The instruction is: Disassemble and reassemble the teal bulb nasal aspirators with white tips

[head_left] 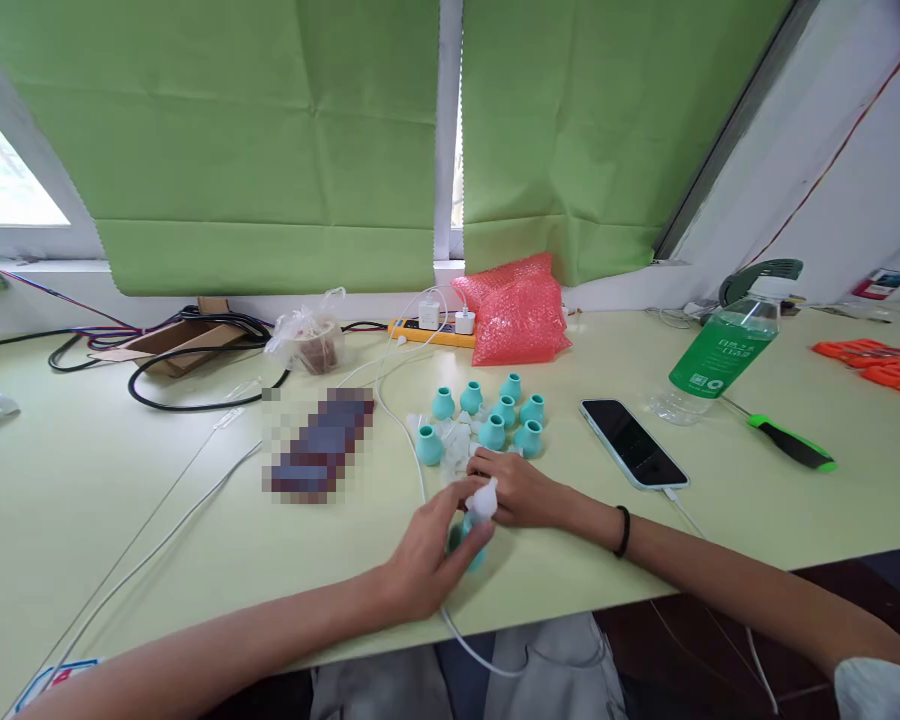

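My left hand (429, 562) is closed, with a small translucent white plastic piece (483, 502) between thumb and fingers. Just beneath that piece, partly covered by the thumb, is a teal vase-shaped piece (474, 560). My right hand (523, 490), a dark band on its wrist, rests close against the left one; its fingers are curled and their tips partly hidden, so what they hold cannot be made out. Beyond both hands stand several more teal vase-shaped pieces (492, 432) with open necks. Loose translucent white pieces (457, 445) lie among them.
A phone (636, 444) on a cable lies to the right, near a green-labelled bottle (727, 350) and a screwdriver (791, 442). Red bubble-wrap bags (521, 318) and a yellow power strip (450, 337) are at the back. A white cable (412, 450) runs beside the pieces.
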The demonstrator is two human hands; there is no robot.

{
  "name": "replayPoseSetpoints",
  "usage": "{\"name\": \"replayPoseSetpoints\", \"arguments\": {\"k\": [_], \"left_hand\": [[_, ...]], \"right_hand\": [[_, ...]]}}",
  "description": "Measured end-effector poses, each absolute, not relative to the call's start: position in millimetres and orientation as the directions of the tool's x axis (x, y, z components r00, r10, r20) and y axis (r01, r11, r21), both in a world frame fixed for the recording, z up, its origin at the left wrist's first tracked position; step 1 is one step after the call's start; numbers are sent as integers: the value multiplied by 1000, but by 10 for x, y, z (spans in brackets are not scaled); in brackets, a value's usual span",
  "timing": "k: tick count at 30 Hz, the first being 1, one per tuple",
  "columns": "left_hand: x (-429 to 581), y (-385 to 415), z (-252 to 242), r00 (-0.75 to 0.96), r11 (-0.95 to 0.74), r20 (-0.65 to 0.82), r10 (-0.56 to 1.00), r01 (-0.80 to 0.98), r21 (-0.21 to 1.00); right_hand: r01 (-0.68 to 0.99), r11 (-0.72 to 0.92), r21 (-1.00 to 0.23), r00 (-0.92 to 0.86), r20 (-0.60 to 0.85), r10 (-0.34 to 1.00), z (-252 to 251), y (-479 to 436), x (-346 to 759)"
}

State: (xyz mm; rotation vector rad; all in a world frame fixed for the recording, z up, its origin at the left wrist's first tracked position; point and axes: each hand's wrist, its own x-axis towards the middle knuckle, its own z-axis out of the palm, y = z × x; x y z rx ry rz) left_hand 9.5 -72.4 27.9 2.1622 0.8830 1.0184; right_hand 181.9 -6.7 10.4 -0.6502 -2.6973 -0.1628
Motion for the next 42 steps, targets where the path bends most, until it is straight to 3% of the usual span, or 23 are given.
{"name": "replayPoseSetpoints", "arguments": {"k": [4,8,11,13,18,22,25,28,31,34,36,39,42], "left_hand": [[121,-476,179,385,-412,291,876,283,866],[95,-378,156,319,-305,227,920,221,926],[85,-412,169,268,-327,259,928,251,911],[85,-455,180,289,-412,326,900,321,853],[105,-525,194,389,-524,365,846,475,708],[109,-526,200,441,-505,290,849,520,688],[100,-542,199,476,-494,247,844,510,704],[86,-565,188,481,-521,280,831,494,696],[65,-566,167,403,-471,288,869,492,732],[43,-552,143,376,-446,292,879,436,782],[38,-546,138,405,-473,316,858,384,793],[47,-547,154,425,-490,330,843,353,797],[58,-551,171,393,-463,325,860,334,821]], "right_hand": [[515,857,-11,-788,388,479,57,-1,1817],[493,865,-96,-727,501,470,22,11,1828],[412,872,-266,-593,648,478,57,-57,1835],[367,821,-438,-484,663,571,103,-130,1837],[292,636,-715,-579,397,712,167,-260,1827],[167,334,-928,-586,179,790,115,-253,1776],[14,129,-992,-551,100,828,91,-199,1741],[-55,99,-994,-417,113,902,150,-132,1756],[114,317,-941,-170,296,940,250,-95,1812],[531,532,-659,-153,543,826,276,-81,1847],[720,528,-450,-234,559,795,223,-57,1846],[845,476,-245,-294,530,795,89,0,1830],[852,498,-165,-330,570,753,-14,31,1824]]}}
